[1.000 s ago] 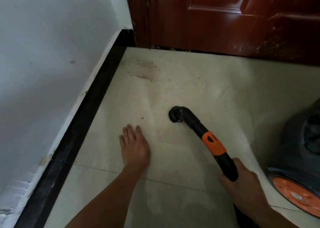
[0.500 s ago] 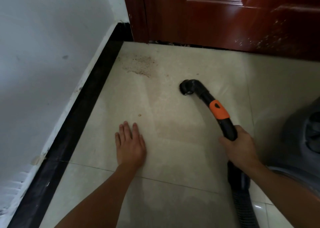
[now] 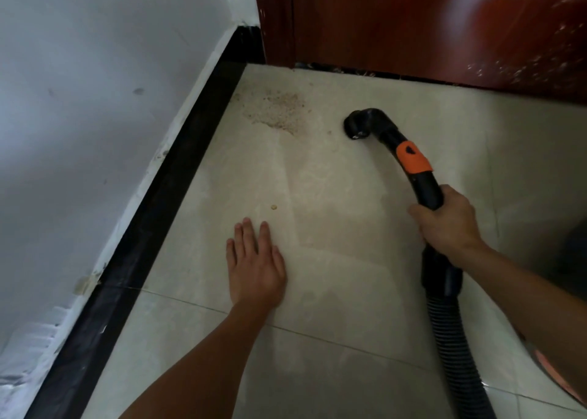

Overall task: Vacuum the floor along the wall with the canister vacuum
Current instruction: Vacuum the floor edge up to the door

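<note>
Black ribbed hose (image 3: 451,339) leads to right hand (image 3: 444,224), fingers wrapped round wand (image 3: 427,189). Left hand (image 3: 257,259) flat on floor (image 3: 349,323), fingers straight, holding nothing. Crumb (image 3: 273,207) just ahead. Nozzle (image 3: 359,126) near gritty patch (image 3: 276,110) by baseboard (image 3: 178,177); corner looks unvacuumed, mostly left to do.

No text, brand or number can be read. A small dark mark is seen on the orange collar (image 3: 414,159) of the vacuum wand (image 3: 427,187), but it cannot be deciphered.

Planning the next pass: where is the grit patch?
Head view, upper centre: the grit patch lies on the floor near the corner of black skirting and door, left of the vacuum nozzle.
</note>
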The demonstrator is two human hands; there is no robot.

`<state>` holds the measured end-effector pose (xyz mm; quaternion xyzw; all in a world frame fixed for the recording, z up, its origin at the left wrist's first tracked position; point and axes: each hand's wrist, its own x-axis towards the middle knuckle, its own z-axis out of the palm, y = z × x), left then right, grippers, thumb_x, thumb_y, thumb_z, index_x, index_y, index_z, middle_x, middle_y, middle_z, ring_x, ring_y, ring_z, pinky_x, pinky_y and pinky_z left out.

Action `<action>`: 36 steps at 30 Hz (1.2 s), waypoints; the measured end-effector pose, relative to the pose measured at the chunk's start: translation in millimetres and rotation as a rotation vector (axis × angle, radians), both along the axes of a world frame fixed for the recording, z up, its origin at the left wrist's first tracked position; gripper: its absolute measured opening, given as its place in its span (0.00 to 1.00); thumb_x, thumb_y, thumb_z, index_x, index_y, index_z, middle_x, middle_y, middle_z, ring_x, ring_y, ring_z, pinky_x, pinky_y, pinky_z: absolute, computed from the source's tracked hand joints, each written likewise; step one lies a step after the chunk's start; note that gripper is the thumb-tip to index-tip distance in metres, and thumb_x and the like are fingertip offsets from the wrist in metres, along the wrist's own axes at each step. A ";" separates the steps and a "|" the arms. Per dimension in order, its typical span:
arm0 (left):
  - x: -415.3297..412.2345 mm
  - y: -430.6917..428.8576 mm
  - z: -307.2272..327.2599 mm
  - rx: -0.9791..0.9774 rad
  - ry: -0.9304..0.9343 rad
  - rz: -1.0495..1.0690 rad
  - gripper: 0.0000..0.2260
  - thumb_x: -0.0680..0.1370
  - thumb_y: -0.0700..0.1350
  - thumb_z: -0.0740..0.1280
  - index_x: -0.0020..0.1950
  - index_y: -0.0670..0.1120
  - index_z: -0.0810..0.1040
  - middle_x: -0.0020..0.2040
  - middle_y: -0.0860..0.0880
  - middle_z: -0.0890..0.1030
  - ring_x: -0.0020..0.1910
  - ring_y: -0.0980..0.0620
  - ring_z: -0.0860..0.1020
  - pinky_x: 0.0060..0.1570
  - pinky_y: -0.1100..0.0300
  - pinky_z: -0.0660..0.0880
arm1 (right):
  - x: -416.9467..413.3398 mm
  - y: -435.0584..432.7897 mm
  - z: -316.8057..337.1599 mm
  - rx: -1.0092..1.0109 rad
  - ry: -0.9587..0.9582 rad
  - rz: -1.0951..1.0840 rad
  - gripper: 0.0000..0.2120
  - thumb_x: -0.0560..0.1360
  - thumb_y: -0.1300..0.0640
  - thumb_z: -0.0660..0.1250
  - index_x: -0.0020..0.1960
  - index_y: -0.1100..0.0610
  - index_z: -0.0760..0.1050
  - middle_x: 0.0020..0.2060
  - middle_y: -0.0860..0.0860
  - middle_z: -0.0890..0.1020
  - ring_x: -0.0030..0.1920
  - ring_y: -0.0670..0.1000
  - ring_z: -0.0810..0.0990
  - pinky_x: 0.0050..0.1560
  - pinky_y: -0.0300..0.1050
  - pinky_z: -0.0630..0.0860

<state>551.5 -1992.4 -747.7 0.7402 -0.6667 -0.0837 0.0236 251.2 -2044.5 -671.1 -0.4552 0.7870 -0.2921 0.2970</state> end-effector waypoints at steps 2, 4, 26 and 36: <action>-0.2 0.7 0.0 0.001 -0.003 0.003 0.29 0.80 0.57 0.38 0.79 0.48 0.48 0.79 0.42 0.47 0.78 0.46 0.42 0.76 0.47 0.44 | 11.9 -9.0 -2.5 0.023 -0.024 0.062 0.09 0.69 0.58 0.71 0.43 0.51 0.72 0.34 0.56 0.79 0.29 0.54 0.78 0.26 0.39 0.71; -0.8 0.8 0.0 0.003 -0.001 0.002 0.28 0.80 0.57 0.38 0.79 0.48 0.47 0.80 0.42 0.46 0.78 0.46 0.42 0.76 0.47 0.45 | 27.1 -15.1 -5.4 0.047 -0.029 0.153 0.09 0.69 0.58 0.71 0.43 0.50 0.72 0.31 0.56 0.79 0.24 0.51 0.77 0.23 0.39 0.71; -0.2 -0.6 -0.8 -0.001 0.059 0.012 0.27 0.82 0.56 0.40 0.79 0.48 0.49 0.79 0.42 0.46 0.78 0.46 0.40 0.75 0.47 0.41 | 143.1 -140.6 -12.9 -0.004 -0.082 0.355 0.11 0.68 0.55 0.72 0.46 0.55 0.73 0.34 0.56 0.79 0.26 0.54 0.77 0.28 0.40 0.73; 1.9 0.2 4.6 0.005 0.090 0.002 0.26 0.82 0.54 0.44 0.79 0.47 0.52 0.79 0.41 0.49 0.78 0.44 0.43 0.75 0.43 0.45 | 158.7 -129.0 -2.5 0.064 -0.116 0.495 0.09 0.69 0.58 0.71 0.45 0.53 0.72 0.32 0.55 0.79 0.26 0.53 0.77 0.27 0.41 0.72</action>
